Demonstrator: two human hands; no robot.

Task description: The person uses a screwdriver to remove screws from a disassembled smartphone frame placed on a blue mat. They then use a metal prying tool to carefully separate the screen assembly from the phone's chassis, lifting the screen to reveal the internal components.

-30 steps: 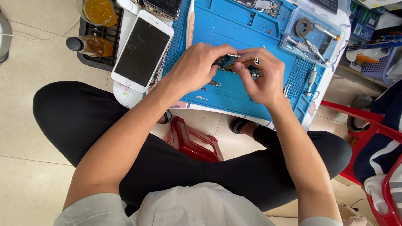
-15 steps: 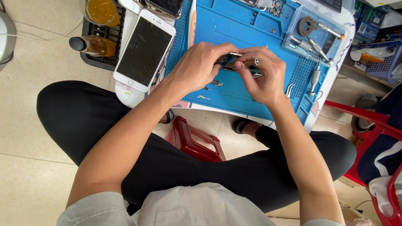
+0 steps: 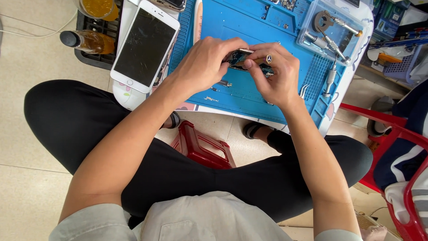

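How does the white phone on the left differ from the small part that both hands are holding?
The white phone lies flat and untouched beside the blue mat; the small circuit part is held above the mat by the left hand and right hand. The phone is far larger and shows fully; the part is small and mostly hidden by fingers. The phone has a dark cracked screen; the part looks like a bare board. Both are phone hardware.
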